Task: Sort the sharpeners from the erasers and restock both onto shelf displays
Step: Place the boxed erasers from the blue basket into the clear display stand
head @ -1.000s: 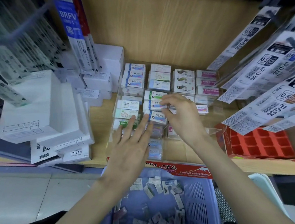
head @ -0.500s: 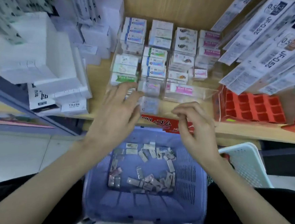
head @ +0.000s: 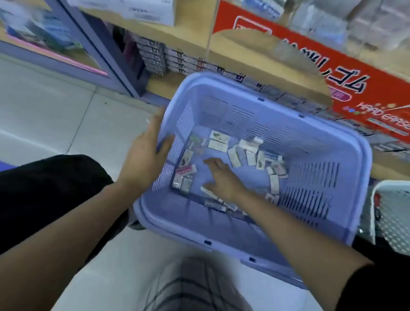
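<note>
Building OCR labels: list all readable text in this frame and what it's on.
"HARD ERASER": red sign on the shelf front, seen rotated.
"ゴム": same sign, large white characters.
"Hard Eraser", faint: blue label above the sign.
Labels on the white box and on the packs in the basket: too blurred to read.

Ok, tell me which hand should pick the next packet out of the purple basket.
Right. The right hand is down inside the basket, fingers spread just above the loose packets on its floor. The left hand holds the basket's left rim, steadying it, so it is probably best left there.
</note>
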Tool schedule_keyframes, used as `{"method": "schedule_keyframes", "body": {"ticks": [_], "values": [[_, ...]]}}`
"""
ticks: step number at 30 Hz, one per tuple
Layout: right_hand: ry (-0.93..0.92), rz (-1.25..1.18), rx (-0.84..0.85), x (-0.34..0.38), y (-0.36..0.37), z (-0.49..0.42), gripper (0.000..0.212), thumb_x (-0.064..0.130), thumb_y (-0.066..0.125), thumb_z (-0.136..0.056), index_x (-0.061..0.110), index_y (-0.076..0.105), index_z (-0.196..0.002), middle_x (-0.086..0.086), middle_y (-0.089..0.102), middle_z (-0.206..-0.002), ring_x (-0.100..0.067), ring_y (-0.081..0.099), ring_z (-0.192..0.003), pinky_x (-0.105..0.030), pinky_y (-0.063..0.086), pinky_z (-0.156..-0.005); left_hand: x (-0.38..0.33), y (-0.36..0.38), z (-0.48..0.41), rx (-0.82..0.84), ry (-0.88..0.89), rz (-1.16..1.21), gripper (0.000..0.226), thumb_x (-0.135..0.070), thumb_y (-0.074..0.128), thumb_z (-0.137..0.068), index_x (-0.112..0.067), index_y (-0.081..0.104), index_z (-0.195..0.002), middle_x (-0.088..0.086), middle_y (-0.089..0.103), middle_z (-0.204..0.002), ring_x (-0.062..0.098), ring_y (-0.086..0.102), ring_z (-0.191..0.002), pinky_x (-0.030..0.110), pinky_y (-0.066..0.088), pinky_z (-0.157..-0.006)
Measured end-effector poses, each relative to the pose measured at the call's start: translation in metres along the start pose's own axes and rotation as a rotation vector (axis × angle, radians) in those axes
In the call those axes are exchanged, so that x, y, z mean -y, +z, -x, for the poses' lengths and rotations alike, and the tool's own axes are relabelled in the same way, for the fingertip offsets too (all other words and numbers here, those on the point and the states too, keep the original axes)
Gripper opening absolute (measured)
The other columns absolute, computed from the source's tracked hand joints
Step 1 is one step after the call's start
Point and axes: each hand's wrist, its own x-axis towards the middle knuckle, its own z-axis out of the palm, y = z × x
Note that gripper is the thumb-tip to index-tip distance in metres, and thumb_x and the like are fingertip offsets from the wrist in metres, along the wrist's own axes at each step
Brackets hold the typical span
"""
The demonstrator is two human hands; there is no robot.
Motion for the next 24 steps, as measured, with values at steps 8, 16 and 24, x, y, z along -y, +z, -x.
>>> {"method": "schedule_keyframes", "body": {"ticks": [8,16,24], "values": [[-0.246,0.507,-0.112,0.008,0.025,-0.062,0.077,0.032,0.068,-0.083,0.013,0.029,-0.146,-0.009,0.029,-0.150,-0.032,0.030,-0.132,-0.044,0.034,-0.098,-0.007,0.000,0.000,-0.059,-0.026,0.067,0.046,-0.025,0.051,-0.097,-0.025,0.036,-0.140,0.014,0.065,-0.103,0.034,0.059,-0.086,0.040,0.042,-0.073],[-0.344,0.617,0.000,-0.006,0.032,-0.050,0.062,0.029,0.075,-0.076,0.003,0.051,-0.127,-0.022,0.035,-0.145,-0.041,0.029,-0.136,-0.050,0.030,-0.106,-0.007,-0.001,0.001,-0.070,-0.052,0.063,0.050,-0.029,0.055,-0.095,-0.027,0.036,-0.141,0.007,0.066,-0.108,0.025,0.060,-0.089,0.033,0.042,-0.075],[-0.235,0.690,-0.059,-0.023,0.026,-0.030,0.066,0.043,0.067,-0.082,0.009,0.040,-0.132,-0.015,0.042,-0.127,-0.035,0.041,-0.114,-0.041,0.038,-0.083,-0.009,-0.002,0.001,-0.051,-0.060,0.056,0.050,-0.032,0.054,-0.095,-0.030,0.034,-0.141,0.004,0.064,-0.104,0.024,0.060,-0.085,0.032,0.043,-0.073]]}}
